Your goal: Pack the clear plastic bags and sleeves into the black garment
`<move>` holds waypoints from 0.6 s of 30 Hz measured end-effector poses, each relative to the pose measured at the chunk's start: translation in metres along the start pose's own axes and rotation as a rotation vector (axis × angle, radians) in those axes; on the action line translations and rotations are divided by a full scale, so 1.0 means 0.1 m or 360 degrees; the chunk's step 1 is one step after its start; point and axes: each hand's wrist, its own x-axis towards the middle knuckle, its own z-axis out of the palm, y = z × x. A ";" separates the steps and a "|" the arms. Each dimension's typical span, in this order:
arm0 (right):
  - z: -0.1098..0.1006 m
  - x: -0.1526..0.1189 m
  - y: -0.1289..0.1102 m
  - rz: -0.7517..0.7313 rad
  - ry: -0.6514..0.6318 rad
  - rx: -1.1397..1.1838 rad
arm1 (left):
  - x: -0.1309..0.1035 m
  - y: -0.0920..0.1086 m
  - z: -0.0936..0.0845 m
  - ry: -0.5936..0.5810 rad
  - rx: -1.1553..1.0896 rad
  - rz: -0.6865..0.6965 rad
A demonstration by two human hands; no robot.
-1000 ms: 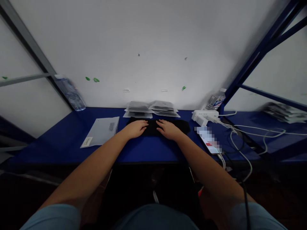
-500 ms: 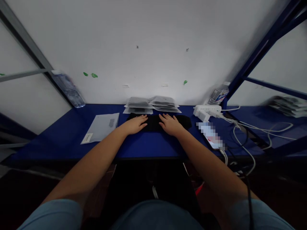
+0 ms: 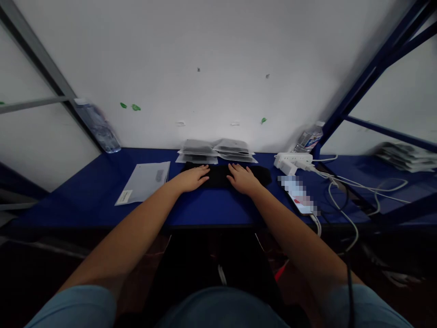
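Note:
A folded black cloth [image 3: 218,176] lies across the blue table [image 3: 211,207], in front of the wall. My left hand [image 3: 194,177] rests flat on its left part, fingers spread. On its right part lies my right hand [image 3: 243,178], palm down with the fingers apart. Just behind the cloth are two stacks of frosted plastic bags, one at the left [image 3: 198,149] and one at the right [image 3: 235,148]. A flat frosted bag [image 3: 145,181] with a small white label is to the left of my left forearm.
A phone [image 3: 298,195], a white power strip [image 3: 292,160] and loose white cables [image 3: 348,180] lie at the right. Plastic bottles stand at the back left [image 3: 99,128] and back right [image 3: 309,137]. More bags [image 3: 406,155] are beyond the blue frame.
The view has shifted slightly. Both hands remain flat on the black cloth, with no clear movement.

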 end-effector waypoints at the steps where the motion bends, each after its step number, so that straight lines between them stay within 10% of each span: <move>1: 0.00 0.00 0.00 -0.0004 0.0000 -0.0005 | 0.00 0.01 0.00 -0.0006 0.0009 -0.0011; 18: -0.03 0.01 0.20 0.0292 0.0068 -0.0110 | 0.01 -0.05 0.02 -0.0021 0.0013 0.0016</move>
